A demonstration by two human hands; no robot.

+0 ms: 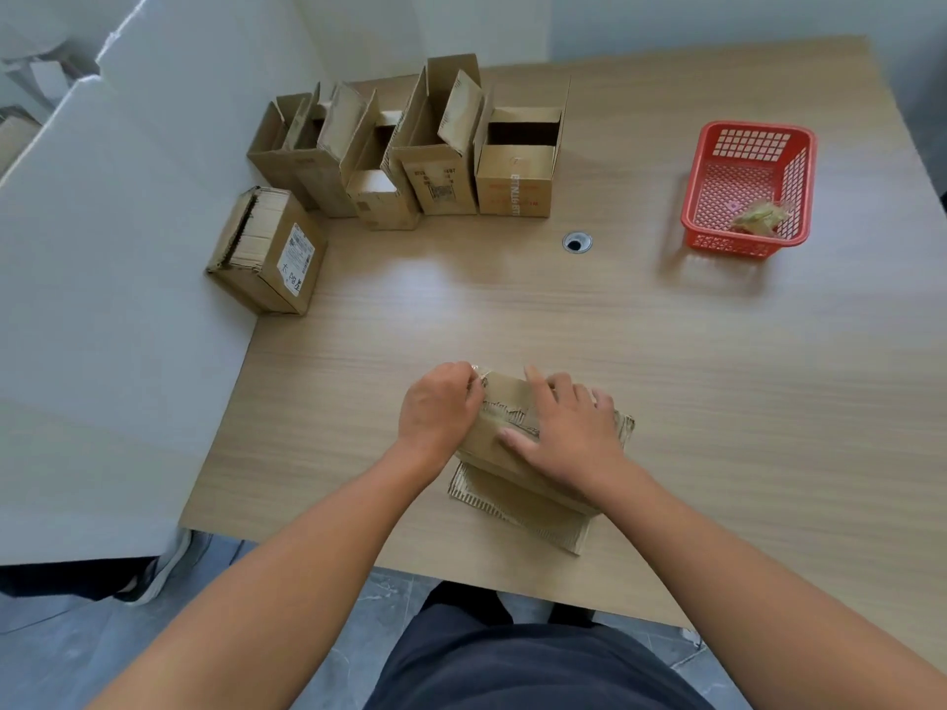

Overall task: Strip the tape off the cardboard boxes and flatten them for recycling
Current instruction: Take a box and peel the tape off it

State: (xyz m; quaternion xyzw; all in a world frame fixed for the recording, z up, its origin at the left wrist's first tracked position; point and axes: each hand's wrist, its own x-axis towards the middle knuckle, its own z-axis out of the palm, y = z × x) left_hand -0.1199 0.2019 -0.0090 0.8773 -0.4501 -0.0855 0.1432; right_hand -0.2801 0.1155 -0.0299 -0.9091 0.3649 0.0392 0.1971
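Bare forearms (317, 530) are reaching to a small brown corrugated cardboard box (512, 466), lying nearer than the round cable hole (577, 242). The right hand (569, 433) is pressing it with straight fingers. The left hand (438, 415) is pinching clear tape (481, 376) at its far-left corner, a sensible hold. Card is looking light, stiff, tear-prone. Open boxes (440, 161) are standing left of the hole, a red plastic basket (758, 127) right.

Torn brown box (517, 453) (tape (480, 377) lifting)
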